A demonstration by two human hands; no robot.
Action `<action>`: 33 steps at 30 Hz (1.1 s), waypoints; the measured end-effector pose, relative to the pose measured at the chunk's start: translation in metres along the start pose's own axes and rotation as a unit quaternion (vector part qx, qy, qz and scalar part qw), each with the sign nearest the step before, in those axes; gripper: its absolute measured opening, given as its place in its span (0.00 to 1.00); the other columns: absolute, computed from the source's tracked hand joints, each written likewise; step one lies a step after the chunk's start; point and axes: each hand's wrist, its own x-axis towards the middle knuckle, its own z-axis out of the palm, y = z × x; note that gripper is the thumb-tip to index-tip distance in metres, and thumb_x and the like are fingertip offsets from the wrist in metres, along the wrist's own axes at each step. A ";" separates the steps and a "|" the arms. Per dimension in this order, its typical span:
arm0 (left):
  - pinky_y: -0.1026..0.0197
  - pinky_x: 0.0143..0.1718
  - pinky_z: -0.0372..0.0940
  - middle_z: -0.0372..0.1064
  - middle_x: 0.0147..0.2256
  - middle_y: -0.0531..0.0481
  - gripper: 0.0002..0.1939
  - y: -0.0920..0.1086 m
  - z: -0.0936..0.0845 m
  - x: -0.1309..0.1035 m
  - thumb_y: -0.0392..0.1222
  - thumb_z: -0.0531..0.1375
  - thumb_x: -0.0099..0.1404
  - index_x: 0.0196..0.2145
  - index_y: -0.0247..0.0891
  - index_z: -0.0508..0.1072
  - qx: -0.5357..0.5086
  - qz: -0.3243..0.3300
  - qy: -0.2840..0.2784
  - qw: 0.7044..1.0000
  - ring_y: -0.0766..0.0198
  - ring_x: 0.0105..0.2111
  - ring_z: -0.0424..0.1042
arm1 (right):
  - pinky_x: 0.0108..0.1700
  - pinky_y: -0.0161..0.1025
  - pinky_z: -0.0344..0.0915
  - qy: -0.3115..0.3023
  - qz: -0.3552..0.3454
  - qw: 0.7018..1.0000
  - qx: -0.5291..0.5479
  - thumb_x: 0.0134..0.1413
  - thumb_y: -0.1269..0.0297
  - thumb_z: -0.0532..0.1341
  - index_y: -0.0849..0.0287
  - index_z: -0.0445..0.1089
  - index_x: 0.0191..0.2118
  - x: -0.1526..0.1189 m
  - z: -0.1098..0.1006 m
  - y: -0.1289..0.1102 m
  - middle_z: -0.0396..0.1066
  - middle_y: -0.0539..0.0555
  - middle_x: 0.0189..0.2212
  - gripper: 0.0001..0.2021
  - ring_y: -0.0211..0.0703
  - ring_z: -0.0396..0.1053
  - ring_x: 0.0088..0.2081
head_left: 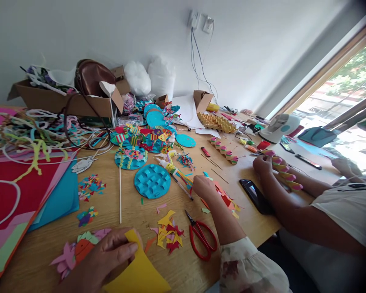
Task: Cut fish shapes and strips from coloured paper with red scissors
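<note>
My left hand (111,254) pinches a sheet of yellow paper (143,270) between thumb and fingers at the front of the table. My right hand (203,188) is closed and lowered to the tabletop, beside a pen (182,187) and orange paper pieces (224,195). Its fingertips are hidden, so what they hold does not show. Red-handled scissors (203,240) lie partly open below it. Yellow and red paper scraps (169,234) are scattered between my hands. Pink, green and orange paper cutouts (79,252) lie beside my left hand.
A blue woven paper disc (152,181), decorated discs, one on a stick (120,195), and glue bottles (168,167) occupy the middle. Coloured sheets (15,183) and tangled cords lie left. A co-worker's hands (264,167) hold a pink-and-green piece at right, near a phone (254,195).
</note>
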 end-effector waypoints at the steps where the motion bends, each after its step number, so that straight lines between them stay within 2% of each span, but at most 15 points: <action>1: 0.68 0.23 0.58 0.67 0.18 0.55 0.10 0.000 -0.001 0.001 0.45 0.68 0.42 0.20 0.37 0.73 -0.017 -0.010 0.008 1.000 0.69 0.20 0.64 | 0.41 0.44 0.64 0.010 -0.006 1.000 0.007 0.57 0.64 0.55 0.64 0.66 0.43 -0.005 -0.003 -0.001 0.67 0.58 0.42 0.11 0.45 0.66 0.42; 4: 0.67 0.23 0.60 0.69 0.19 0.55 0.10 0.003 0.000 0.003 0.44 0.68 0.42 0.21 0.37 0.73 -0.064 0.000 0.051 0.997 0.67 0.20 0.67 | 0.39 0.39 0.61 0.041 -0.053 0.997 0.042 0.57 0.64 0.53 0.64 0.68 0.40 -0.033 -0.018 -0.011 0.68 0.61 0.40 0.11 0.47 0.65 0.42; 6: 0.68 0.23 0.61 0.69 0.19 0.55 0.10 0.008 0.002 0.003 0.43 0.68 0.43 0.20 0.37 0.71 -0.068 0.027 0.070 0.995 0.68 0.20 0.68 | 0.36 0.34 0.59 0.038 -0.114 0.990 0.078 0.58 0.60 0.51 0.60 0.68 0.38 -0.060 -0.026 -0.022 0.70 0.55 0.36 0.12 0.41 0.67 0.38; 7: 0.68 0.22 0.61 0.69 0.18 0.56 0.10 0.011 0.003 0.003 0.43 0.68 0.43 0.20 0.37 0.71 -0.071 0.046 0.077 0.993 0.68 0.20 0.68 | 0.34 0.31 0.59 0.024 -0.167 0.979 0.113 0.59 0.57 0.49 0.58 0.68 0.37 -0.074 -0.029 -0.027 0.71 0.51 0.33 0.14 0.37 0.67 0.34; 9: 0.69 0.21 0.61 0.68 0.18 0.57 0.10 0.014 0.005 0.003 0.44 0.67 0.44 0.20 0.38 0.70 -0.065 0.076 0.090 0.991 0.69 0.19 0.68 | 0.30 0.30 0.58 -0.061 -0.311 0.904 0.286 0.59 0.56 0.49 0.60 0.68 0.37 -0.099 -0.028 -0.038 0.70 0.51 0.31 0.15 0.35 0.66 0.31; 10: 0.69 0.20 0.61 0.68 0.18 0.57 0.10 0.015 0.005 0.003 0.44 0.67 0.44 0.21 0.38 0.70 -0.057 0.083 0.096 0.990 0.69 0.19 0.68 | 0.28 0.29 0.58 -0.099 -0.338 0.874 0.334 0.57 0.55 0.51 0.60 0.68 0.35 -0.109 -0.025 -0.043 0.70 0.50 0.30 0.14 0.35 0.65 0.29; 12: 0.69 0.20 0.61 0.68 0.18 0.57 0.10 0.015 0.006 0.002 0.45 0.66 0.46 0.21 0.38 0.70 -0.032 0.101 0.109 0.988 0.69 0.19 0.67 | 0.25 0.28 0.56 -0.122 -0.341 0.850 0.383 0.54 0.56 0.56 0.60 0.68 0.34 -0.120 -0.013 -0.051 0.68 0.49 0.27 0.11 0.33 0.64 0.26; 16: 0.68 0.23 0.62 0.68 0.19 0.56 0.10 0.015 0.005 0.000 0.47 0.62 0.51 0.24 0.39 0.70 0.023 0.145 0.105 0.984 0.68 0.20 0.68 | 0.22 0.27 0.53 -0.107 -0.292 0.850 0.426 0.53 0.65 0.56 0.60 0.66 0.27 -0.118 0.012 -0.064 0.62 0.45 0.19 0.07 0.30 0.60 0.21; 20: 0.67 0.21 0.61 0.68 0.17 0.56 0.11 0.015 0.007 0.000 0.45 0.65 0.46 0.22 0.37 0.70 0.095 0.113 0.080 0.986 0.66 0.19 0.67 | 0.22 0.28 0.53 -0.118 -0.287 0.837 0.451 0.53 0.64 0.55 0.60 0.65 0.27 -0.117 0.014 -0.068 0.62 0.45 0.19 0.08 0.31 0.60 0.21; 22: 0.67 0.19 0.60 0.67 0.16 0.56 0.12 0.015 0.007 0.003 0.45 0.67 0.42 0.19 0.36 0.69 0.125 0.102 0.105 0.981 0.65 0.18 0.67 | 0.23 0.29 0.53 -0.098 -0.291 0.852 0.425 0.54 0.62 0.54 0.60 0.65 0.28 -0.120 0.009 -0.063 0.64 0.46 0.20 0.09 0.32 0.61 0.22; 24: 0.67 0.19 0.60 0.69 0.17 0.55 0.13 0.014 0.006 0.005 0.47 0.66 0.41 0.18 0.36 0.69 0.134 0.106 0.148 0.974 0.64 0.19 0.67 | 0.25 0.30 0.53 -0.044 -0.265 0.900 0.342 0.54 0.61 0.54 0.59 0.65 0.28 -0.123 0.005 -0.049 0.66 0.47 0.22 0.09 0.34 0.62 0.24; 26: 0.67 0.20 0.60 0.69 0.19 0.55 0.13 0.013 0.004 0.005 0.48 0.65 0.43 0.19 0.36 0.69 0.129 0.118 0.186 0.967 0.64 0.20 0.68 | 0.26 0.33 0.51 0.011 -0.187 0.960 0.205 0.53 0.63 0.55 0.59 0.65 0.28 -0.125 0.006 -0.029 0.68 0.50 0.24 0.07 0.39 0.65 0.27; 27: 0.67 0.21 0.61 0.69 0.19 0.55 0.13 0.013 0.003 0.005 0.48 0.65 0.44 0.20 0.36 0.69 0.128 0.122 0.197 0.964 0.64 0.21 0.68 | 0.26 0.34 0.51 0.004 -0.137 0.981 0.135 0.52 0.64 0.56 0.59 0.65 0.29 -0.125 0.009 -0.017 0.69 0.53 0.25 0.06 0.42 0.66 0.29; 30: 0.67 0.21 0.60 0.67 0.18 0.57 0.13 0.014 0.000 0.005 0.49 0.64 0.46 0.20 0.37 0.68 0.133 0.134 0.204 0.960 0.66 0.20 0.67 | 0.28 0.36 0.52 -0.051 -0.075 0.995 0.027 0.49 0.68 0.56 0.59 0.66 0.32 -0.125 0.028 0.012 0.71 0.57 0.34 0.04 0.48 0.68 0.35; 33: 0.68 0.20 0.59 0.64 0.17 0.58 0.14 0.013 -0.002 0.007 0.50 0.63 0.47 0.20 0.37 0.67 0.148 0.142 0.201 0.958 0.67 0.19 0.65 | 0.30 0.36 0.54 -0.061 -0.049 0.997 0.010 0.46 0.72 0.56 0.60 0.65 0.35 -0.126 0.048 0.021 0.71 0.58 0.35 0.07 0.51 0.69 0.38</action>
